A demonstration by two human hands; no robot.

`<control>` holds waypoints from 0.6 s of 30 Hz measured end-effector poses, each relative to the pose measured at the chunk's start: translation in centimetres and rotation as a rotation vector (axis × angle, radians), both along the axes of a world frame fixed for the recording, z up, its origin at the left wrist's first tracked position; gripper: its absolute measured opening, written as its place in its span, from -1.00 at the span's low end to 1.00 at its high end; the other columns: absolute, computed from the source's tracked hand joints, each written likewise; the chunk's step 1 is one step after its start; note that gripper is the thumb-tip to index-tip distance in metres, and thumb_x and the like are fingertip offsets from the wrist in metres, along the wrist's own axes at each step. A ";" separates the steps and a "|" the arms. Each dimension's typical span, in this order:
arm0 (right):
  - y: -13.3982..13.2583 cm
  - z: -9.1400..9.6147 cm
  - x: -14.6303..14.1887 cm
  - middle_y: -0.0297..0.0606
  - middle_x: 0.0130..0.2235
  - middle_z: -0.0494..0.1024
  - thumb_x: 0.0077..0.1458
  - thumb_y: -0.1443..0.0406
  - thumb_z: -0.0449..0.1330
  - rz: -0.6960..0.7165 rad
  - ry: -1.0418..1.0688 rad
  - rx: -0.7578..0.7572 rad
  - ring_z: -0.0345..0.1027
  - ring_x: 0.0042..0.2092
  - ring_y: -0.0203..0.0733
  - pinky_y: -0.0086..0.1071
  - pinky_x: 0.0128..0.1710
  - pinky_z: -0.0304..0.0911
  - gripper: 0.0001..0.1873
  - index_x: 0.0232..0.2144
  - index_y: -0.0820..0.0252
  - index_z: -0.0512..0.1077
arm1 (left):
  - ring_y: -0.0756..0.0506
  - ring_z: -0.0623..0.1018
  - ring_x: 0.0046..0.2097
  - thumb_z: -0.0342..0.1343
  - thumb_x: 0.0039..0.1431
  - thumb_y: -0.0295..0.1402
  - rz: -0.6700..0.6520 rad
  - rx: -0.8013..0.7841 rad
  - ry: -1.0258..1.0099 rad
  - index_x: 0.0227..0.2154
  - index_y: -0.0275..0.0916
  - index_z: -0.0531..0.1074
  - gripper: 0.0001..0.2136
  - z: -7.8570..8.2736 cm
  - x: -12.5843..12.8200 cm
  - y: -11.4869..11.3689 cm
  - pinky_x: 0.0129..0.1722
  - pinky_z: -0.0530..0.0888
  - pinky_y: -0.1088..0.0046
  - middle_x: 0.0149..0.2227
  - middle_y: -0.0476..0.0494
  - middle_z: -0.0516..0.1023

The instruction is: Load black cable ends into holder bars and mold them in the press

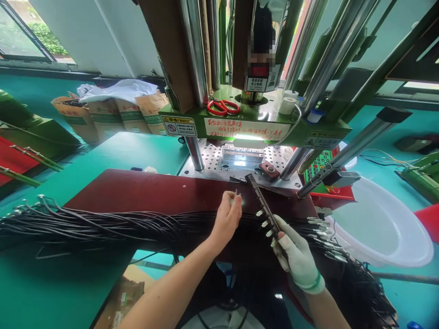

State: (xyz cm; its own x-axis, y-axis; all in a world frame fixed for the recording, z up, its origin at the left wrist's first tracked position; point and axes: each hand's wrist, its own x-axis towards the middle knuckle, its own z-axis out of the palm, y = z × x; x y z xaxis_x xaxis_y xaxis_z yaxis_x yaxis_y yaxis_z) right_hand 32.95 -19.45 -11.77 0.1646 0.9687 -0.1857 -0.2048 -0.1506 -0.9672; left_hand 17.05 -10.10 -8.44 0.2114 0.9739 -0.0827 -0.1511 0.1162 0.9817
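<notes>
My bare left hand pinches the metal end of a black cable just above the dark red work board. My right hand, in a white glove, grips a long dark fixture bar tilted up toward the machine; several metal connector ends stick out along its left side. A thick bundle of black cables lies across the board beneath both hands, with metal tips at the far left and at the right.
A green vertical press stands straight ahead with a lit perforated mould plate, steel columns and red scissors on top. A white plastic basin sits to the right. Paper sacks stand at the back left.
</notes>
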 end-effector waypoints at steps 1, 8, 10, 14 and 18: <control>0.0 0.0 0.0 -0.40 -0.63 0.28 0.09 0.10 0.06 0.004 -0.004 -0.005 -0.08 -0.73 -0.52 -0.63 -0.83 -0.15 -0.41 0.12 0.22 0.12 | 0.14 0.00 -0.71 -0.09 0.11 -0.09 -0.032 -0.033 -0.026 -0.44 -0.16 0.07 -0.75 0.1 0.0 -0.1 -0.77 -0.02 0.67 -0.70 0.21 0.05; -0.1 0.2 -0.2 -0.35 -0.61 0.34 0.03 0.06 0.11 0.021 0.002 -0.051 -0.05 -0.72 -0.52 -0.64 -0.82 -0.15 -0.36 0.11 0.23 0.15 | 0.17 -0.06 -0.74 0.00 0.02 -0.10 -0.160 -0.207 -0.024 -0.53 -0.22 0.17 -0.72 -0.1 0.7 -0.2 -0.79 -0.11 0.68 -0.74 0.23 -0.02; -0.1 0.4 -0.2 -0.35 -0.60 0.33 0.02 0.06 0.12 0.013 0.008 -0.059 -0.03 -0.71 -0.51 -0.65 -0.81 -0.16 -0.35 0.11 0.24 0.15 | 0.17 -0.05 -0.75 -0.01 0.01 -0.10 -0.152 -0.218 -0.005 -0.53 -0.23 0.19 -0.72 -0.2 0.8 0.0 -0.79 -0.11 0.67 -0.75 0.22 -0.02; 0.1 0.8 -0.3 -0.36 -0.60 0.32 0.00 0.05 0.13 0.004 0.001 -0.067 -0.02 -0.71 -0.50 -0.63 -0.81 -0.15 -0.33 0.10 0.25 0.16 | 0.17 -0.03 -0.73 -0.01 0.04 -0.15 -0.121 -0.134 0.083 -0.55 -0.23 0.19 -0.75 -0.5 0.8 0.1 -0.76 -0.04 0.66 -0.74 0.21 0.00; 0.0 0.4 -0.4 -0.38 -0.60 0.30 0.02 0.05 0.12 0.016 -0.049 -0.065 -0.02 -0.69 -0.48 -0.60 -0.80 -0.14 -0.35 0.10 0.25 0.18 | 0.16 0.01 -0.69 -0.02 0.06 -0.18 -0.090 -0.001 0.173 -0.56 -0.24 0.19 -0.75 -1.0 0.5 0.2 -0.70 0.03 0.64 -0.71 0.18 0.06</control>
State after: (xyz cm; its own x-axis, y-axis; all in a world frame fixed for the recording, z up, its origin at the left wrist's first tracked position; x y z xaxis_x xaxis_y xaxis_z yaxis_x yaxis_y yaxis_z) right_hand 32.53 -19.43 -11.40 0.1593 0.9576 -0.2402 -0.1546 -0.2161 -0.9640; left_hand 17.51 -9.92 -9.44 0.2806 0.9514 -0.1268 0.0307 0.1231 0.9919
